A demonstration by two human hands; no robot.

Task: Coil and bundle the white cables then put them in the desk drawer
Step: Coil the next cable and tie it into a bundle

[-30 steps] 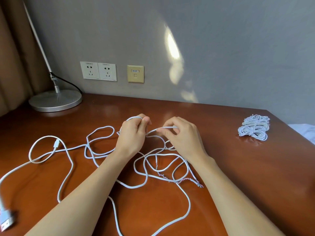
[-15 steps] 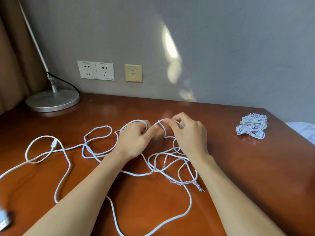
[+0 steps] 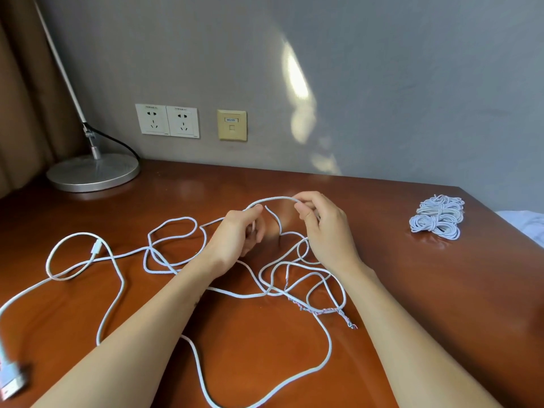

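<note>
nearest the camera, well in front of the lamp (image 3: 92, 172) at the desk (image 3: 441, 290) edge, lies a blurred flat plug (image 3: 11, 381). from there the loose white cable (image 3: 276, 197) sprawls in open loops across the wood, running to the right of the lamp and crossing itself several times. one frayed end (image 3: 350, 323), with thin coloured strands showing, lies far to the lamp's right, nearer the camera than the hands.

farther in, level with the lamp's front edge and to its right, both hands hold a raised arc of the cable. the left hand (image 3: 235, 237) has its fingers curled in, thumb and fingertips pinching the strand; whether more loops sit in its palm i cannot tell. the right hand (image 3: 326, 231) pinches the other end of the arc between thumb and forefinger, the other fingers folded loosely.

the cable looks light, thin and limp, with a smooth jacket that may slide through a soft pinch. it should bend into rings easily but spring open if let go, so the gathered turns want a firm hold in one hand while the other feeds slack. the crossings on the desk could snag into knots if pulled fast.

far across the desk from the lamp, near the right edge, sit finished coiled bundles (image 3: 437, 217). behind the lamp to its right, wall sockets (image 3: 167, 120). no drawer is in view.
</note>
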